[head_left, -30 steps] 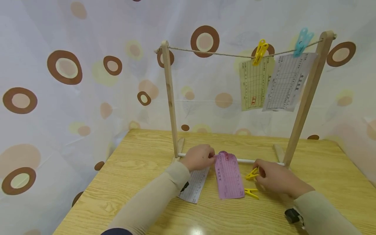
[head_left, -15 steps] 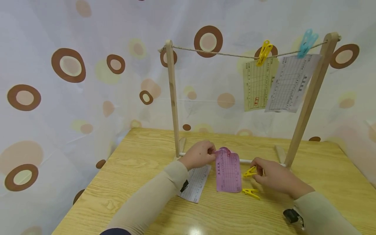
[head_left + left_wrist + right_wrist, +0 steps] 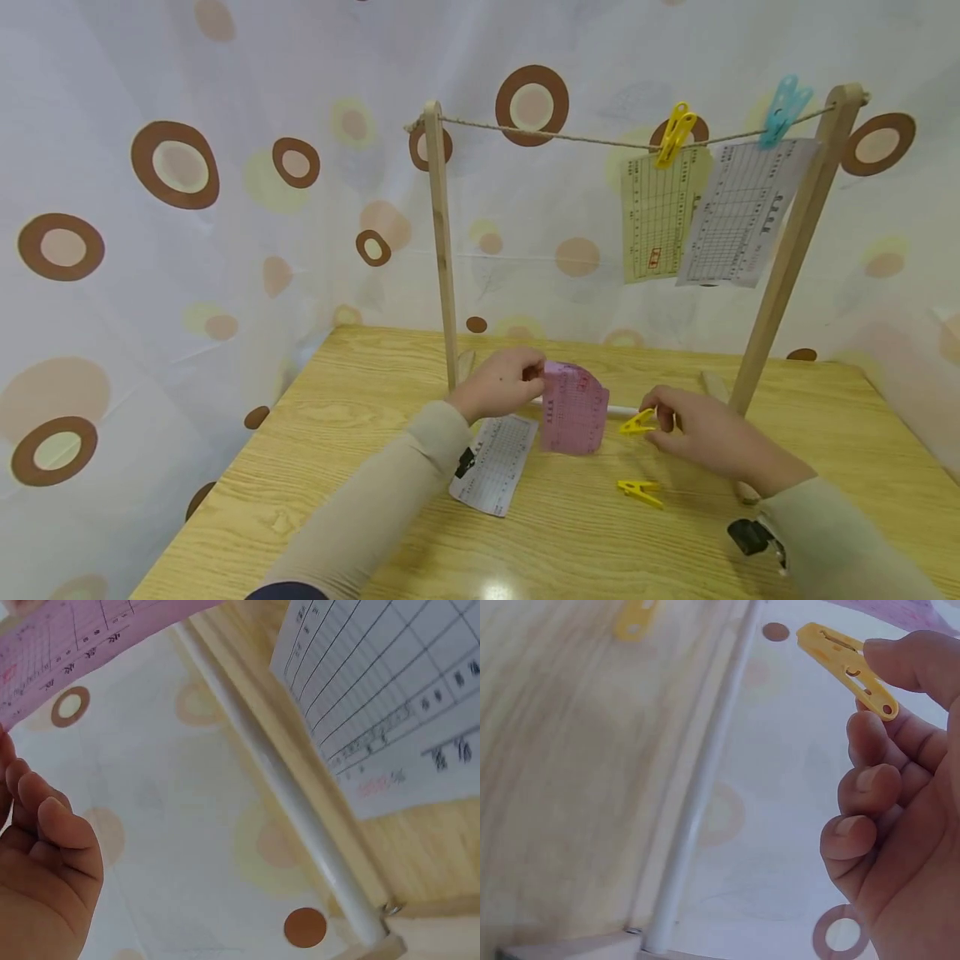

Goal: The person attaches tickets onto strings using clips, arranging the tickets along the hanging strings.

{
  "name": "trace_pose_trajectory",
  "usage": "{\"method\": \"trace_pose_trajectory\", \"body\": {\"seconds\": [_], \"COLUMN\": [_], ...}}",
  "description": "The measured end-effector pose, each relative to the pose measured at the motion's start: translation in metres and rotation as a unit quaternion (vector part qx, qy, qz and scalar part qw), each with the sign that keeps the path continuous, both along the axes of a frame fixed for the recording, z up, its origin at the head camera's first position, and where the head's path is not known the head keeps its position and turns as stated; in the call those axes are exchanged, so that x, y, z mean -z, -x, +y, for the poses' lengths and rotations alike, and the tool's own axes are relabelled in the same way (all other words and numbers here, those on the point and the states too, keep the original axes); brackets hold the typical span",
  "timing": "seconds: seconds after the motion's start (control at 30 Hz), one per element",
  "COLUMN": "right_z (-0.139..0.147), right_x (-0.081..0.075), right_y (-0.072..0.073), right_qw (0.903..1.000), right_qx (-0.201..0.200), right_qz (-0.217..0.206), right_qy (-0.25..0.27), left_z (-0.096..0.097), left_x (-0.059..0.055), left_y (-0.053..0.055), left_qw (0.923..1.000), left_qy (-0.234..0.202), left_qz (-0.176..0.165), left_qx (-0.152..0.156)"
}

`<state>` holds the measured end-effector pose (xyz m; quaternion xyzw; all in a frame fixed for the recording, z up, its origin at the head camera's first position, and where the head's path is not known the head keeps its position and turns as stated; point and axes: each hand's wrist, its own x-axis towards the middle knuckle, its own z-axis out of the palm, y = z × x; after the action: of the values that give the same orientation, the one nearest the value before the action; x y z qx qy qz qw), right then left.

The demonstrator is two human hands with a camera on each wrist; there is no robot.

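Observation:
My left hand [image 3: 502,383] pinches a pink printed paper slip [image 3: 573,412] by its upper left corner, and the slip hangs above the table with its top right edge curling over. My right hand [image 3: 701,433] pinches a yellow clothespin [image 3: 637,422] between thumb and fingers; in the right wrist view the clothespin [image 3: 847,667] points away from the palm. A second yellow clothespin [image 3: 640,492] lies on the table below it. Under my left wrist a white printed slip [image 3: 497,465] lies flat on the wood.
A wooden frame with a left post [image 3: 442,250] and right post [image 3: 791,258] carries a string [image 3: 540,136]. A yellow slip [image 3: 660,221] and a white slip [image 3: 742,217] hang there from a yellow clothespin [image 3: 676,135] and a blue clothespin [image 3: 784,111]. A white rod [image 3: 277,776] joins the posts low down.
My left hand has raised the pink slip off the table, moving slightly up and back. My right hand has lifted its clothespin a little, away from the one lying on the table.

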<state>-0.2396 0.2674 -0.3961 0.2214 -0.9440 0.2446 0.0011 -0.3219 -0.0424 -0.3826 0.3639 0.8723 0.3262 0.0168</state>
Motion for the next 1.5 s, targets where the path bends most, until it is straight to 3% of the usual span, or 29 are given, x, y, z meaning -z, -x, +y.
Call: {"method": "trace_pose_trajectory", "body": {"seconds": [0.13,0.23,0.37,0.47,0.57,0.97,1.23,1.5], "right_z": [-0.001,-0.001,-0.002,-0.003,-0.004,-0.013,-0.022,-0.046], "right_x": [-0.011,-0.021,-0.035,-0.045,-0.057,-0.115,-0.156,-0.203], "right_y": [-0.001,-0.002,-0.003,-0.004,-0.005,-0.006,-0.005,-0.005], "right_qw": [0.9999,0.9994,0.9983,0.9973,0.9940,0.9722,0.9474,0.9163], "right_qx": [-0.001,-0.006,-0.007,-0.010,-0.012,-0.023,-0.020,-0.070], "right_qz": [0.011,0.033,0.056,0.073,0.106,0.221,0.299,0.377], "right_qy": [-0.001,-0.008,-0.011,-0.010,-0.021,-0.073,-0.112,-0.117], "left_z": [-0.006,-0.010,-0.014,-0.016,-0.017,-0.021,-0.024,-0.028], "left_x": [-0.010,-0.018,-0.029,-0.038,-0.047,-0.078,-0.106,-0.127], "left_y": [-0.005,-0.009,-0.009,-0.009,-0.009,-0.005,-0.001,0.005], "left_qw": [0.9993,0.9963,0.9839,0.9745,0.9684,0.9614,0.9632,0.9628], "left_qy": [0.013,0.018,0.020,0.021,0.023,-0.017,-0.055,-0.077], "left_qz": [0.033,0.080,0.172,0.217,0.242,0.265,0.253,0.239], "left_qx": [-0.008,-0.026,-0.046,-0.052,-0.056,-0.072,-0.072,-0.099]}}
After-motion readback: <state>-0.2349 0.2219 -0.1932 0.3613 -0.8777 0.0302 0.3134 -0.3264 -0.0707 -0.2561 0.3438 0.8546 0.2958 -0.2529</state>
